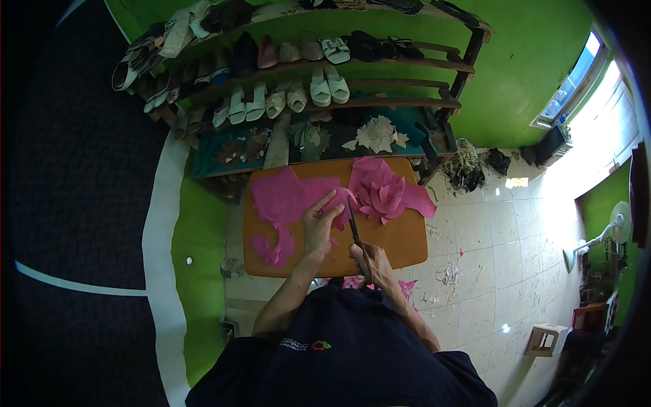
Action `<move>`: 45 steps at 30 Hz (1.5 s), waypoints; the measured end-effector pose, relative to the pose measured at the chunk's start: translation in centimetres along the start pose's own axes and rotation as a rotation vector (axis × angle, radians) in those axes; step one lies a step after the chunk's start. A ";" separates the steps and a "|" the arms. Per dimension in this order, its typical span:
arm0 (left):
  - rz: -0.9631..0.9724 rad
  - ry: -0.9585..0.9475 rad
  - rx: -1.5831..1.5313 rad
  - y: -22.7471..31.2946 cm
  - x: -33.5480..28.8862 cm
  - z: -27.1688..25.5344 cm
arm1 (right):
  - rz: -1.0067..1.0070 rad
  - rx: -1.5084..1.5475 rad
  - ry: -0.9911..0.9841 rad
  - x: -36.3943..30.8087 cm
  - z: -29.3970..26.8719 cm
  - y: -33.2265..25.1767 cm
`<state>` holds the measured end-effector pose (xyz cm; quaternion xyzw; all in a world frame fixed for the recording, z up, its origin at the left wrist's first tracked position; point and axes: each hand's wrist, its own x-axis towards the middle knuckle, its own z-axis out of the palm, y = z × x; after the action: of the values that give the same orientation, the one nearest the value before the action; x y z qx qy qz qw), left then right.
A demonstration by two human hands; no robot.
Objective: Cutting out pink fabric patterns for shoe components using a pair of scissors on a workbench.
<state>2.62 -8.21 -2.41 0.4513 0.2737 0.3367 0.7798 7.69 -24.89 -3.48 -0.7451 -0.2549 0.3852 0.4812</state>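
Observation:
Above an orange-brown table (400, 247), my left hand (317, 224) pinches a piece of pink sheet material (342, 195) between thumb and fingers. My right hand (377, 266) is wrapped round the handles of dark scissors (356, 234), whose blades point away from me and reach the edge of that piece. Whether the blades are parted is hard to see. Larger pink sheets (279, 193) lie left of my left hand, with a curved pink offcut (277, 247) nearer to me. A heap of cut pink pieces (381, 193) rests at the table's far right.
Beyond the table stands a wooden rack (407, 102) with sandals and shoes; its bottom shelf bears green scraps (310, 139) and cream scraps (378, 134). Scraps litter the tiled floor (488, 285) at right, with a dark tangled heap (464, 166) and a white fan (618, 222).

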 end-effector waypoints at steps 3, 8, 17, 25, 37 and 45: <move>-0.020 -0.022 0.016 0.0 -0.2 -0.1 | 0.016 -0.028 0.009 0.6 0.2 0.7; -0.035 -0.040 0.013 0.1 -0.1 -0.6 | 0.048 0.111 -0.041 0.2 0.2 -0.5; -0.062 -0.069 -0.034 -0.2 -0.1 -0.8 | -0.020 -0.008 0.030 0.6 0.4 0.0; -0.079 -0.054 -0.029 -0.3 -0.3 -0.7 | -0.024 -0.006 0.117 0.5 0.5 0.0; -0.046 -0.078 -0.034 -0.6 -0.2 -0.7 | 0.013 0.076 0.149 -0.3 0.4 -1.0; -0.096 -0.097 0.037 0.4 1.4 -2.4 | 0.076 0.180 -0.049 -0.6 0.1 2.3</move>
<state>1.61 -5.77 -3.25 0.4676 0.2630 0.2716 0.7990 7.29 -26.23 -5.42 -0.6983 -0.2025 0.4429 0.5246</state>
